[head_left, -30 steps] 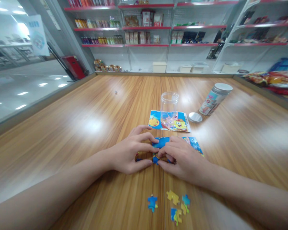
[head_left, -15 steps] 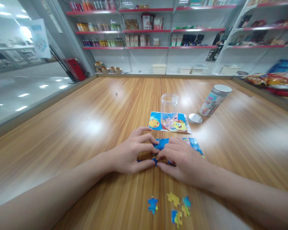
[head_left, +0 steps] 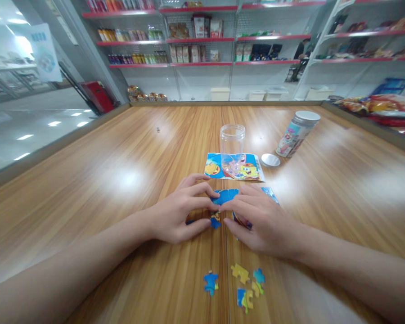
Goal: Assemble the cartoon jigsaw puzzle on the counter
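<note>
Both hands rest on a partly joined blue jigsaw puzzle [head_left: 227,196] in the middle of the wooden table [head_left: 121,180]. My left hand [head_left: 180,213] presses its left part, fingers curled down onto the pieces. My right hand [head_left: 259,220] covers the right part, fingertips pressing beside the left ones. Most of the puzzle is hidden under the hands. Several loose pieces [head_left: 246,283] lie nearer to me, with one blue piece [head_left: 210,282] apart on their left. A cartoon reference picture [head_left: 234,166] lies just beyond the hands.
A clear lidless jar [head_left: 232,137] stands on the picture's far edge, its round lid [head_left: 270,159] to the right. A printed canister with a white cap [head_left: 296,133] stands further right. Snack bags [head_left: 378,108] lie at the right edge. Shop shelves [head_left: 202,40] line the back wall.
The hands stay pressed on the puzzle; the fingers shifted slightly, and a small blue and yellow piece now shows between the thumbs. The camera view moved a little.
</note>
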A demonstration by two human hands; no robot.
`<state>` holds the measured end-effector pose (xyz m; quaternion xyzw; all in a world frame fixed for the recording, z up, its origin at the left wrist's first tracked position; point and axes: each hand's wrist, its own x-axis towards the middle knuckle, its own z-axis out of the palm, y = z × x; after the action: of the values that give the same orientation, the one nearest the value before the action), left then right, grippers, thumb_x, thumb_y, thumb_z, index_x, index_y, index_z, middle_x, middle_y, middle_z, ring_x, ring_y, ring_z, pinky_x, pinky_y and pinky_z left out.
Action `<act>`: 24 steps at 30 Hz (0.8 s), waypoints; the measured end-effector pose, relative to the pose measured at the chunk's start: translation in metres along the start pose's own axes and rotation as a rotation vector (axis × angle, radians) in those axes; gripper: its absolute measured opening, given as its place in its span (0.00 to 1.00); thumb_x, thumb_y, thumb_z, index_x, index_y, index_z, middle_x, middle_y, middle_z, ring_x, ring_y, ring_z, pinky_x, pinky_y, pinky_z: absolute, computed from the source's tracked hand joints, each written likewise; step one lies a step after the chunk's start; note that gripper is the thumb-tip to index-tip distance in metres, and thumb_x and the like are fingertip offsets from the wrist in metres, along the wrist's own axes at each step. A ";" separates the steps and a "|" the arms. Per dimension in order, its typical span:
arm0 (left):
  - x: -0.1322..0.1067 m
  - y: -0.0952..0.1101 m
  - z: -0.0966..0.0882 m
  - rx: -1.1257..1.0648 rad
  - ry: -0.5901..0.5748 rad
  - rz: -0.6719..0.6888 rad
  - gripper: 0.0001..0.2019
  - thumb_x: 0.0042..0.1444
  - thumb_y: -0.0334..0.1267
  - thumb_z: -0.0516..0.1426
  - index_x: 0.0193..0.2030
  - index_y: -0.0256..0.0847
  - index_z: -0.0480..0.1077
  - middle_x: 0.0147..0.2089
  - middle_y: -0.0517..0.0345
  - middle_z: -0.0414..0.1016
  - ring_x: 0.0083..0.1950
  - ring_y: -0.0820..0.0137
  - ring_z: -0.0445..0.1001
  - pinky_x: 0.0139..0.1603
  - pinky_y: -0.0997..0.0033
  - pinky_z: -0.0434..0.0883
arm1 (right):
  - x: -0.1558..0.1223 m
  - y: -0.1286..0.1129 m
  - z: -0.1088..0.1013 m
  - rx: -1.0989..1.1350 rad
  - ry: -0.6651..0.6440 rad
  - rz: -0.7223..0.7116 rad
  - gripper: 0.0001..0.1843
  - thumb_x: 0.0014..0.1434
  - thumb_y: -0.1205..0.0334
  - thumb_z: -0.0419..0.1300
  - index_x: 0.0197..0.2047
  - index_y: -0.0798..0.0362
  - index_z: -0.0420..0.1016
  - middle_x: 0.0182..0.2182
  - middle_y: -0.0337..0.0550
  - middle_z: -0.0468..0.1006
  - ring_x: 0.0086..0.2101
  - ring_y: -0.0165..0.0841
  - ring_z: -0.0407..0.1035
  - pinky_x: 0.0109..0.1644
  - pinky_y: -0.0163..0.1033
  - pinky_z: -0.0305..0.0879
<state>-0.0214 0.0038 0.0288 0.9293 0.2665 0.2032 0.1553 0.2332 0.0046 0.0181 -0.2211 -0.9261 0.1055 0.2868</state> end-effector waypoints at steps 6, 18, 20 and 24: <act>0.002 0.001 0.000 -0.015 0.006 0.008 0.13 0.57 0.35 0.61 0.49 0.41 0.75 0.52 0.49 0.72 0.60 0.57 0.66 0.72 0.43 0.55 | 0.002 -0.004 0.000 -0.061 -0.079 -0.007 0.08 0.67 0.61 0.59 0.40 0.53 0.78 0.31 0.43 0.76 0.36 0.37 0.67 0.42 0.43 0.58; 0.001 0.000 0.002 -0.004 0.029 0.008 0.14 0.58 0.32 0.60 0.51 0.41 0.75 0.53 0.48 0.72 0.61 0.58 0.65 0.72 0.43 0.55 | 0.004 -0.008 0.006 -0.062 -0.086 -0.026 0.10 0.67 0.61 0.59 0.34 0.54 0.77 0.30 0.40 0.76 0.35 0.35 0.64 0.40 0.43 0.54; 0.002 0.000 0.002 -0.002 0.041 0.010 0.12 0.59 0.31 0.59 0.50 0.41 0.76 0.52 0.49 0.72 0.58 0.60 0.68 0.72 0.43 0.54 | 0.005 -0.008 0.008 -0.070 -0.088 -0.020 0.11 0.68 0.62 0.58 0.33 0.54 0.76 0.29 0.40 0.76 0.35 0.35 0.64 0.40 0.42 0.54; 0.004 0.001 0.003 -0.002 0.058 0.021 0.10 0.61 0.31 0.59 0.47 0.42 0.77 0.50 0.49 0.73 0.57 0.61 0.69 0.72 0.44 0.56 | 0.005 -0.009 0.011 -0.086 -0.088 -0.012 0.10 0.67 0.63 0.58 0.33 0.54 0.75 0.29 0.39 0.76 0.34 0.34 0.64 0.40 0.42 0.53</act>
<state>-0.0167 0.0046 0.0275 0.9257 0.2608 0.2320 0.1460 0.2198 -0.0019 0.0146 -0.2227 -0.9428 0.0733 0.2368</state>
